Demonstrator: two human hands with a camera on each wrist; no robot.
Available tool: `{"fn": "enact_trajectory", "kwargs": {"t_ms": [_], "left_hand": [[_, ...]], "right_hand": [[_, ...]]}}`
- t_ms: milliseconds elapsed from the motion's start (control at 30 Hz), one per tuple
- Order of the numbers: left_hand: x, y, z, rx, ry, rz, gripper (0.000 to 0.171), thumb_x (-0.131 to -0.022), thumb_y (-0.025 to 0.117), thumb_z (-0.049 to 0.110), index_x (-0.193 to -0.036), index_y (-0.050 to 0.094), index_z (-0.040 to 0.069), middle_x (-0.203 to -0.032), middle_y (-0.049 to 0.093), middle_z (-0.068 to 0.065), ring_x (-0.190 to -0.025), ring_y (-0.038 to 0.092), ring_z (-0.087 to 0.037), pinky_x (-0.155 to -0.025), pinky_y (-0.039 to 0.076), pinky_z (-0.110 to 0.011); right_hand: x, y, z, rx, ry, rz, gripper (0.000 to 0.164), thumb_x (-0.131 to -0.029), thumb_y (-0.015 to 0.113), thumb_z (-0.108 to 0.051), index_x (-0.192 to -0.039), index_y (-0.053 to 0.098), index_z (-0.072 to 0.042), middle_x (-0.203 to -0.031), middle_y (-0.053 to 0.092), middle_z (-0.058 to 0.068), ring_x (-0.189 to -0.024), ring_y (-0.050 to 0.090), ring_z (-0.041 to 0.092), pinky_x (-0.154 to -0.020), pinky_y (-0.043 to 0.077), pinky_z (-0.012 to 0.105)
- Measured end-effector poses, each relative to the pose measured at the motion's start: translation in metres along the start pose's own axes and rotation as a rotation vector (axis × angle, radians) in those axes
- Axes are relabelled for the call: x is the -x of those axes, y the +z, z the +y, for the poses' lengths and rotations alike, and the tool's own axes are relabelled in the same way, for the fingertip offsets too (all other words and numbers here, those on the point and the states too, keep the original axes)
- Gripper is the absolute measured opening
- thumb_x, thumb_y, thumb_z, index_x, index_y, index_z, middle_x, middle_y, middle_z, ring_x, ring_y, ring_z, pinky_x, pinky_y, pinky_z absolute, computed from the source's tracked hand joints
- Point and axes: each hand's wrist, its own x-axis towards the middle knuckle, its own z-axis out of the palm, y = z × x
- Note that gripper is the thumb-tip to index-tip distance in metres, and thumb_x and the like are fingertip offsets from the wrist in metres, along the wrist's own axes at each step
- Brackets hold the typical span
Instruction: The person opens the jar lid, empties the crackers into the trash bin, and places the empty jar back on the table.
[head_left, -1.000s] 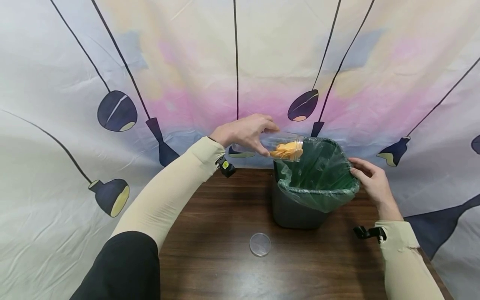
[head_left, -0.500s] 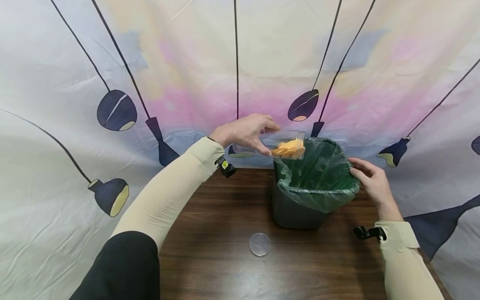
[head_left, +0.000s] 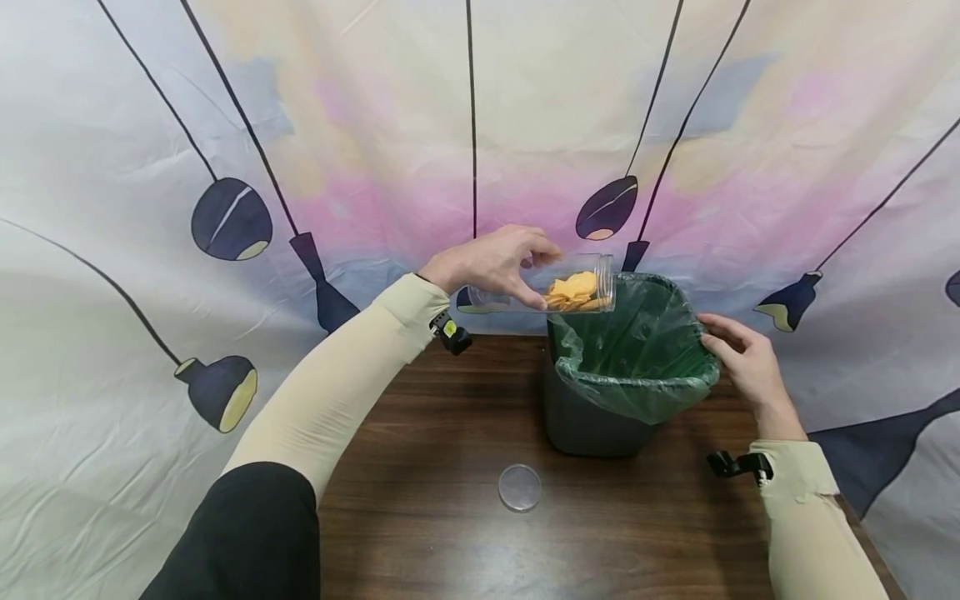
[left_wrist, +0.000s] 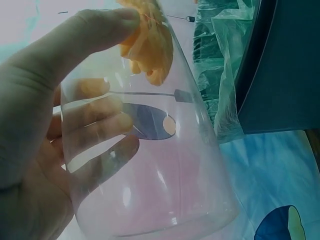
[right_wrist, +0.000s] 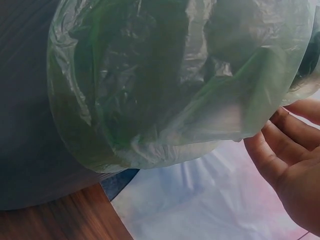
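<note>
My left hand (head_left: 498, 262) grips a clear jar (left_wrist: 165, 185) lying nearly level in the air, its mouth pointing right above the near-left rim of the trash bin. Thin orange-yellow pieces (head_left: 574, 292), chip-like but of unclear kind, lie in the jar near its mouth. The dark grey trash bin (head_left: 592, 425) stands upright on the table, lined with a green translucent bag (head_left: 645, 400) folded over its rim. At the bin's right side, my right hand (head_left: 748, 371) holds the lined rim; in the right wrist view its fingertips (right_wrist: 255, 142) meet the bag's edge.
A round clear lid (head_left: 520, 488) lies flat on the brown wooden table (head_left: 420, 517), in front of the bin. Behind the table hangs a printed cloth backdrop (head_left: 360, 125) with lamp shapes.
The jar's mouth has risen a little and shifted slightly right, bringing the jar closer to level. The orange-yellow pieces have shifted inside it. My right hand and the bin look unmoved.
</note>
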Motion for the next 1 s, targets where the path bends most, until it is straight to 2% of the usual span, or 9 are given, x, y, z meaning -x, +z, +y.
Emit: {"fn": "enact_trajectory", "kwargs": {"t_ms": [233, 467, 700, 1000], "left_hand": [[0.0002, 0.0006, 0.0005, 0.028, -0.002, 0.018, 0.075, -0.072, 0.084, 0.04, -0.134, 0.055, 0.006, -0.113, 0.058, -0.002, -0.102, 0.055, -0.015, -0.09, 0.048, -0.025], [0.0003, 0.0, 0.0013, 0.009, 0.0, 0.014, 0.074, -0.072, 0.083, 0.041, -0.131, 0.057, 0.005, -0.113, 0.059, -0.004, -0.101, 0.054, -0.017, -0.089, 0.048, -0.027], [0.0008, 0.0017, 0.0023, 0.016, 0.014, 0.027, 0.073, -0.072, 0.084, 0.041, -0.13, 0.058, 0.005, -0.11, 0.06, -0.004, -0.099, 0.055, -0.016, -0.089, 0.049, -0.028], [0.0013, 0.0036, 0.0045, 0.003, 0.006, 0.031, 0.072, -0.074, 0.082, 0.044, -0.129, 0.057, 0.005, -0.107, 0.059, -0.003, -0.097, 0.054, -0.016, -0.088, 0.049, -0.03]], "right_hand": [[-0.0009, 0.001, 0.0022, -0.002, 0.009, -0.001, 0.038, -0.098, 0.058, -0.014, -0.133, 0.056, 0.001, -0.11, 0.058, -0.028, -0.1, 0.054, -0.01, -0.074, 0.043, 0.008], [0.0003, 0.002, 0.0005, -0.005, 0.006, -0.002, 0.037, -0.098, 0.057, -0.012, -0.133, 0.056, 0.001, -0.109, 0.058, -0.028, -0.098, 0.053, -0.011, -0.072, 0.043, 0.009], [0.0004, 0.0019, -0.0007, -0.017, -0.007, -0.004, 0.039, -0.099, 0.057, -0.017, -0.133, 0.056, 0.001, -0.11, 0.059, -0.028, -0.102, 0.055, -0.009, -0.078, 0.044, 0.006], [-0.001, 0.0025, 0.0007, -0.012, -0.004, -0.003, 0.039, -0.099, 0.057, -0.017, -0.133, 0.056, 0.001, -0.11, 0.058, -0.029, -0.101, 0.055, -0.009, -0.079, 0.044, 0.005]]}}
